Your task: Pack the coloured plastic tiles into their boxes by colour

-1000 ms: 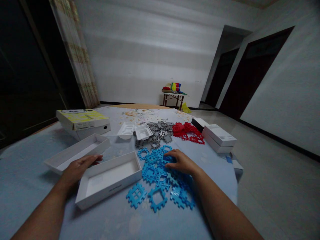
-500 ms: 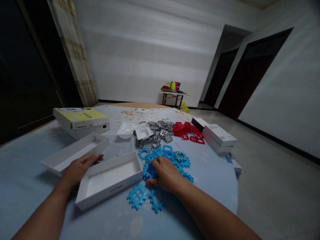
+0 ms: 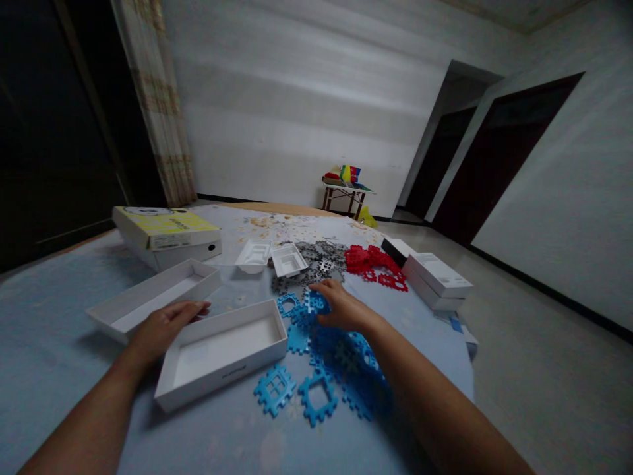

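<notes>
My right hand (image 3: 343, 307) is closed on a blue interlocking toy tile (image 3: 316, 302), fingers on its far side and thumb low. The hand is over the far part of a pile of blue tiles (image 3: 341, 353) with toothed edges, some under its shadow. Two lie nearer me: a window-patterned blue tile (image 3: 275, 390) and a blue frame tile (image 3: 318, 397). Against the left end of a shallow white box (image 3: 222, 343) rests my left hand (image 3: 165, 324), its fingers stretched along the far rim and holding nothing. Inside, the box shows only its white bottom.
Behind my left hand lies another white box tray (image 3: 153, 297), with a yellow-and-white box (image 3: 168, 234) beyond. White plastic trays (image 3: 289, 260) adjoin grey tiles (image 3: 321, 260). Red tiles (image 3: 376, 264) lie right, near stacked white boxes (image 3: 438, 277) at the table edge.
My right hand has moved away from me over the pile with a blue tile, and the near frame tile shows fully. The view has shifted slightly; my left hand stays at the box.
</notes>
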A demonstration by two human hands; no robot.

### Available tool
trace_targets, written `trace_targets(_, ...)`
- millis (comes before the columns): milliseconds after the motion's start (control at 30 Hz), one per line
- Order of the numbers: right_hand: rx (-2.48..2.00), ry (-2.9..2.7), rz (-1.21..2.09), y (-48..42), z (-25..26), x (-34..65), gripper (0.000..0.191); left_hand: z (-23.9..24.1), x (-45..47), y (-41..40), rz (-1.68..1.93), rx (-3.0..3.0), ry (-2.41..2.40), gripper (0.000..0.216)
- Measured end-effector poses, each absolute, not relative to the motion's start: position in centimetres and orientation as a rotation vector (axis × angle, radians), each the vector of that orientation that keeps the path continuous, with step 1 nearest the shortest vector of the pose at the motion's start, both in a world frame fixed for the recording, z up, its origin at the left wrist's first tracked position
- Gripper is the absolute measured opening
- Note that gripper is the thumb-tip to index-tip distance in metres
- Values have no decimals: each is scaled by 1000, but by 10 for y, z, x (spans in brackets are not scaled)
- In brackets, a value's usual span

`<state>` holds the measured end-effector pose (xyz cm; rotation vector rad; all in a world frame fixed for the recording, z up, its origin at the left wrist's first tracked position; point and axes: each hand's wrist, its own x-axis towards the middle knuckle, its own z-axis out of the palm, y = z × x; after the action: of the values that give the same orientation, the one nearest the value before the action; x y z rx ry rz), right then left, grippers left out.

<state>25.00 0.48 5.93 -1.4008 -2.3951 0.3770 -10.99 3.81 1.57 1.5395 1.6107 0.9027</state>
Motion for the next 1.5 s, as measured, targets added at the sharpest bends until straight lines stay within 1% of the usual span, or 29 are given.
trace_targets(167, -1379, -2671, 511, 40, 59, 236, 71, 18, -109, 35, 916, 1590, 1583, 61)
trace_targets(300, -1333, -2878, 533, 53, 58, 230, 70, 19, -108, 33, 927, 1587, 1593, 60)
trace_targets(500, -1263, -2908, 566, 61, 54, 234, 71, 26, -104, 29, 929, 1587, 1614, 63)
trace_targets(733, -1315, -2871, 461, 55, 59, 231, 71, 23, -104, 29, 922, 1597, 1614, 61)
trace_targets(867, -1286, -2739, 380, 59, 66, 224, 69, 20, -106, 31, 926, 1576, 1603, 59)
trace_targets(967, -1287, -2672, 325, 66, 60, 214, 67, 19, -106, 31, 946, 1576, 1603, 59)
trace_targets(1233, -1378, -2784, 225, 77, 39, 205, 71, 23, -102, 28, 975, 1565, 1594, 64)
trace_targets(1400, -1395, -2810, 98, 73, 37, 203, 71, 25, -102, 26, 999, 1580, 1582, 60)
trace_targets(1500, -1382, -2789, 76, 71, 37, 204, 72, 24, -103, 26, 991, 1592, 1579, 58)
